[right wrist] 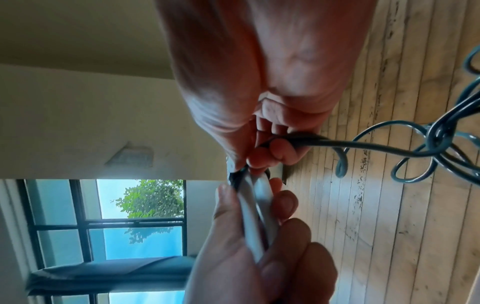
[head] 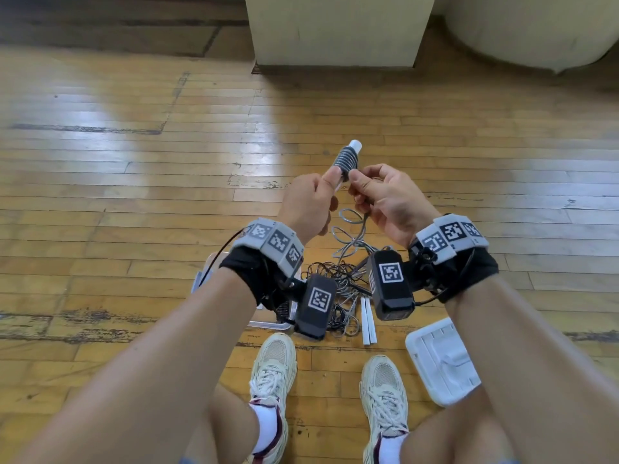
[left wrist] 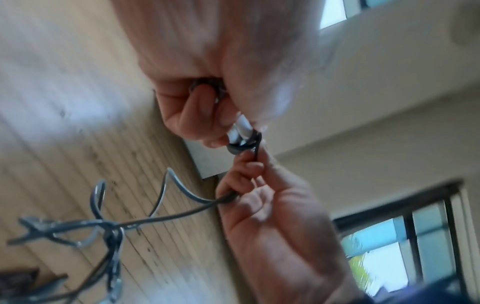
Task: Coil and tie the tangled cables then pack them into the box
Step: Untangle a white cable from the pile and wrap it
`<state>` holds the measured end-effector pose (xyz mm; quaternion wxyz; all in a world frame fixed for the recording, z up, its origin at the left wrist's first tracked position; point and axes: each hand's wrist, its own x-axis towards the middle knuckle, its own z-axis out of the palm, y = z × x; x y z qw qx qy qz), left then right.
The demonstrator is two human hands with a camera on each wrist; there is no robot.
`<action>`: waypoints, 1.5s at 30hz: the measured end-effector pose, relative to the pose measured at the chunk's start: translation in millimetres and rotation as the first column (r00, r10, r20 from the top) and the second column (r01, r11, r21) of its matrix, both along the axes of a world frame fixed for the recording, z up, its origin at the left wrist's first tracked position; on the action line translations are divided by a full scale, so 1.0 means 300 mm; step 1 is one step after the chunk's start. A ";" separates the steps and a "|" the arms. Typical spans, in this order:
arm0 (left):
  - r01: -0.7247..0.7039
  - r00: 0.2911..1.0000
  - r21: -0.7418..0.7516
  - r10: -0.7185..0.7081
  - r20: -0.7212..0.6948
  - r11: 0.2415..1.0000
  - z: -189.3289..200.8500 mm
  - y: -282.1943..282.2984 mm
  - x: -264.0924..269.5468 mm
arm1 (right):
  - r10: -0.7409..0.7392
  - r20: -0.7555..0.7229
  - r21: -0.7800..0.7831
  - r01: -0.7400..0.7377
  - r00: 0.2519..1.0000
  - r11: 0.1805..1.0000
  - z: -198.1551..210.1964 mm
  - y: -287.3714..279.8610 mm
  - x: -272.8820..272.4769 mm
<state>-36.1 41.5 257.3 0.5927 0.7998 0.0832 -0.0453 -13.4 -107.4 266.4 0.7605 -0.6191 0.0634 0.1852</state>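
Observation:
A grey cable (head: 348, 159) is wound in tight turns around a pair of white strips (head: 355, 144) held up over the floor. My left hand (head: 330, 185) grips the lower end of the strips (right wrist: 257, 207). Just right of it, my right hand (head: 360, 189) pinches the cable below the coil, and the cable (right wrist: 363, 145) runs out past its fingers. The loose length (head: 351, 229) hangs in loops down to a tangle of grey and black cables (head: 338, 283) on the floor. A clear box (head: 268, 324) lies by the tangle, mostly hidden under my left wrist.
A white lid (head: 442, 360) lies on the wooden floor at the right, beside my right shoe (head: 385, 390). Two more white strips (head: 368, 323) lie next to the tangle. A cream pillar (head: 338, 28) stands ahead.

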 end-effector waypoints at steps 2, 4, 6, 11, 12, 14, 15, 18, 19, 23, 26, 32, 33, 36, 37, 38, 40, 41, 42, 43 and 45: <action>-0.008 0.995 -0.290 -0.021 -0.098 0.957 0.024 -0.007 -0.008 | -0.015 0.001 -0.007 0.015 1.000 1.000 0.008 -0.011 0.002; -0.007 0.986 -0.438 -0.066 -0.152 0.899 0.044 -0.010 -0.019 | -0.022 0.008 -0.023 0.023 1.000 0.999 0.009 -0.014 0.002; -0.004 0.983 -0.499 -0.089 -0.161 0.866 0.057 -0.016 -0.027 | -0.001 0.008 -0.005 0.001 1.000 1.000 0.011 -0.014 -0.003; -0.010 0.989 -0.523 -0.069 -0.132 0.852 0.059 -0.015 -0.028 | 0.089 0.042 0.137 -0.094 0.995 0.986 0.021 -0.014 -0.012; 0.003 0.988 -0.510 -0.081 -0.129 0.860 0.058 -0.011 -0.025 | 0.081 0.050 0.128 -0.087 0.995 0.988 0.017 -0.018 -0.010; 0.029 0.983 -0.474 -0.110 -0.144 0.880 0.059 -0.004 -0.020 | 0.039 0.068 0.070 -0.043 0.997 0.997 0.007 -0.022 -0.008; 0.025 0.980 -0.448 -0.109 -0.163 0.894 0.062 -0.005 -0.020 | 0.011 0.080 0.031 -0.013 0.997 0.999 0.001 -0.023 -0.008; 0.020 0.994 -0.220 -0.043 -0.102 0.975 0.054 -0.005 -0.008 | -0.058 0.131 -0.114 0.073 0.990 0.991 -0.016 -0.026 -0.006; 0.040 0.998 -0.089 -0.043 -0.035 0.995 0.047 -0.004 -0.004 | -0.075 0.152 -0.159 0.099 0.986 0.982 -0.024 -0.026 -0.004; 0.100 0.956 0.602 -0.244 0.163 0.792 0.022 -0.011 -0.022 | -0.124 0.217 -0.316 0.189 0.968 0.930 -0.052 -0.008 0.003; 0.012 0.938 0.828 -0.294 0.185 0.560 0.010 -0.017 -0.039 | -0.108 0.234 -0.399 0.196 0.966 0.896 -0.063 0.012 0.004; -0.061 0.931 0.813 -0.261 0.256 0.579 -0.009 -0.025 -0.042 | -0.064 0.156 -0.349 0.116 0.986 0.930 -0.047 0.048 0.006; -0.055 0.938 0.817 -0.252 0.240 0.574 -0.012 -0.020 -0.040 | -0.042 0.118 -0.343 0.080 0.992 0.936 -0.042 0.050 0.010; -0.044 0.947 0.827 -0.241 0.213 0.560 -0.016 0.001 -0.033 | 0.082 0.036 -0.394 -0.061 0.996 0.917 -0.036 0.039 0.014; -0.044 0.950 0.821 -0.231 0.211 0.569 -0.016 0.008 -0.031 | 0.139 0.019 -0.416 -0.119 0.990 0.902 -0.034 0.034 0.011; -0.042 0.954 0.812 -0.219 0.207 0.582 -0.016 0.013 -0.030 | 0.185 0.006 -0.419 -0.166 0.983 0.893 -0.033 0.027 0.005; -0.037 0.961 0.796 -0.198 0.195 0.604 -0.018 0.021 -0.026 | 0.238 0.016 -0.373 -0.215 0.971 0.902 -0.028 0.011 -0.002; -0.032 0.963 0.787 -0.192 0.190 0.616 -0.019 0.023 -0.026 | 0.249 0.037 -0.336 -0.222 0.968 0.915 -0.026 0.004 -0.003; -0.028 0.964 0.777 -0.188 0.187 0.629 -0.016 0.024 -0.026 | 0.253 0.064 -0.303 -0.223 0.965 0.927 -0.024 0.001 -0.002; -0.028 0.965 0.765 -0.181 0.188 0.644 -0.012 0.023 -0.026 | 0.249 0.090 -0.281 -0.215 0.964 0.935 -0.023 -0.004 0.000; -0.029 0.968 0.743 -0.168 0.188 0.668 -0.006 0.017 -0.023 | 0.228 0.122 -0.260 -0.191 0.966 0.947 -0.022 -0.011 -0.001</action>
